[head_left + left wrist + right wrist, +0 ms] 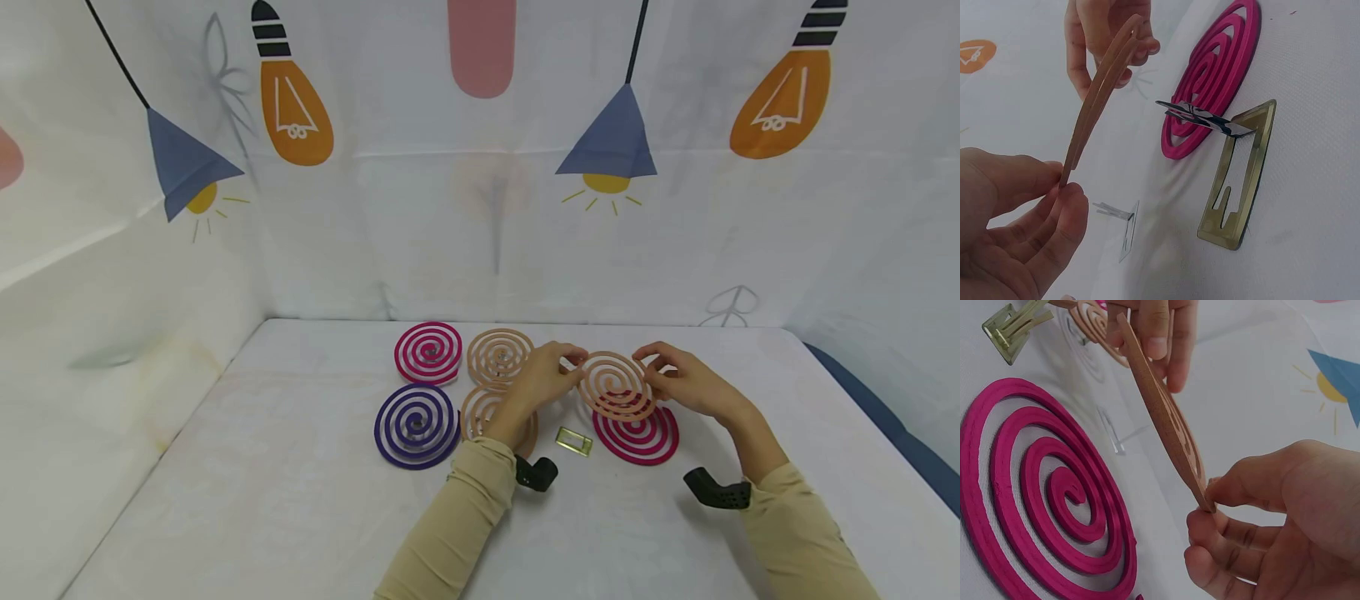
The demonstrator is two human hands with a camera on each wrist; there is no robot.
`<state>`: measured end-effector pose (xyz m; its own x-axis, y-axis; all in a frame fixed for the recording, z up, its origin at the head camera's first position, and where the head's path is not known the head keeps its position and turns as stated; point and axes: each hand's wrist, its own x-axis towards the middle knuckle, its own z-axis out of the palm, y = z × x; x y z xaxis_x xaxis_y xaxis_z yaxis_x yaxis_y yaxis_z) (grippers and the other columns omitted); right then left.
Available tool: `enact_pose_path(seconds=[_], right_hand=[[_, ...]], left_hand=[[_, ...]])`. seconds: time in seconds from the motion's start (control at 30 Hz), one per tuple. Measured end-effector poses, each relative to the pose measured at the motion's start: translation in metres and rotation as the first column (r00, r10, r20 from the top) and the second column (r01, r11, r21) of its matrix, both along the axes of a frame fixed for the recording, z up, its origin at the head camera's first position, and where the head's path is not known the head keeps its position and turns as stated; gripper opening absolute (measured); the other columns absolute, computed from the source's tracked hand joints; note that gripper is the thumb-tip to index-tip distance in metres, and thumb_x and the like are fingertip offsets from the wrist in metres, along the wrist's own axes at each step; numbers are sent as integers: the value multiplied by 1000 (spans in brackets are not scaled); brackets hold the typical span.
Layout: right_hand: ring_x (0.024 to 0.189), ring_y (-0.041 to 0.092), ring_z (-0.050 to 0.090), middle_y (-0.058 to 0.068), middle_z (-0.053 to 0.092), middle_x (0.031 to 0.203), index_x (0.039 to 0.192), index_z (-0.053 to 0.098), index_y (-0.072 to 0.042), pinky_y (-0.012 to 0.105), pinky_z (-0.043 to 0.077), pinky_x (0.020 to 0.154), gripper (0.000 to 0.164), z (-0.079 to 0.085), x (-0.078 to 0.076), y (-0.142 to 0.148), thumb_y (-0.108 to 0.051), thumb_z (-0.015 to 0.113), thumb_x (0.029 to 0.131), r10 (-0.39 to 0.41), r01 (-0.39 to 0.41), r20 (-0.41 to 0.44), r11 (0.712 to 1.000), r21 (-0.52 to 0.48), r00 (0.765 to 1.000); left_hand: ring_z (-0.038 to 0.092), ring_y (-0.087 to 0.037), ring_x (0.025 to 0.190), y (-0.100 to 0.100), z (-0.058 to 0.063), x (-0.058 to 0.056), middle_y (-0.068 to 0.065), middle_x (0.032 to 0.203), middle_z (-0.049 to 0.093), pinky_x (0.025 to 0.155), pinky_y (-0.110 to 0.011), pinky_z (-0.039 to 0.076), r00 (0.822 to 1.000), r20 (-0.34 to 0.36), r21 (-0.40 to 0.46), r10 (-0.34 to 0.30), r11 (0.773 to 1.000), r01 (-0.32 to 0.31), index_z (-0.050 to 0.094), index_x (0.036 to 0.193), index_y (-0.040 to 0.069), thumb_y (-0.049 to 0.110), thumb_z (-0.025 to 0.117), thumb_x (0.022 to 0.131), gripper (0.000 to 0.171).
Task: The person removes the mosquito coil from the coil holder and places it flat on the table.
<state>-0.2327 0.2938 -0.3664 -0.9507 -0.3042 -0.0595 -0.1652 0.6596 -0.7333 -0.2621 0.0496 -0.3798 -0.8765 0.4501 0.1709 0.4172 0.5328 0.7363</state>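
A tan mosquito coil [613, 357] is held up and tilted between my two hands. My left hand [546, 373] pinches its left edge between thumb and fingers. At the opposite edge my right hand [692, 385] pinches it the same way. Edge-on, the raised coil [1092, 103] shows as a thin curved band in the left wrist view. Below it a pink mosquito coil [637, 460] lies flat, partly covered by the tan one in the head view. Left of that sits a small gold metal coil stand [1252, 169] with a prong bent upward.
Left of my hands lie a pink coil [402, 340], a dark purple coil [380, 425] and two tan coils, the far one [501, 332] partly behind my left hand. A white printed sheet [420, 242] hangs behind the white table [285, 500].
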Motion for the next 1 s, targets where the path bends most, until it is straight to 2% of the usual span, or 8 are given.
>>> enact_pose_path(seconds=[0.3,0.5,0.73,1.0], right_hand=[[70,18,57,16,57,95,124,47,0,34,49,63,32,-2,0,2,-15,51,96,4,-4,3,1000,19,1000],[73,18,59,16,59,94,122,46,1,35,51,66,30,-2,-1,5,-13,50,96,20,-21,18,1000,22,1000],[71,19,57,17,56,92,119,45,2,34,51,63,27,-5,-1,6,-9,49,95,46,-46,53,999,13,998],[72,19,56,15,55,90,117,45,2,33,51,62,24,-4,1,7,-8,47,95,86,-87,100,996,10,991]], left_hand=[[68,-15,88,2,-3,1,-5,110,67,64,-13,46,1000,1,-32,-20,999,20,66,118,13,18,64,89,30],[69,-15,89,2,-4,2,-5,112,67,64,-13,47,999,-2,-44,-32,999,32,66,119,13,18,64,89,30],[68,-9,88,3,-3,3,0,112,68,62,-11,45,999,-1,-105,-36,994,36,66,119,16,21,63,90,30],[69,-9,86,5,-6,2,-1,109,69,64,-12,45,997,2,-97,-72,993,71,68,115,16,20,63,90,27]])
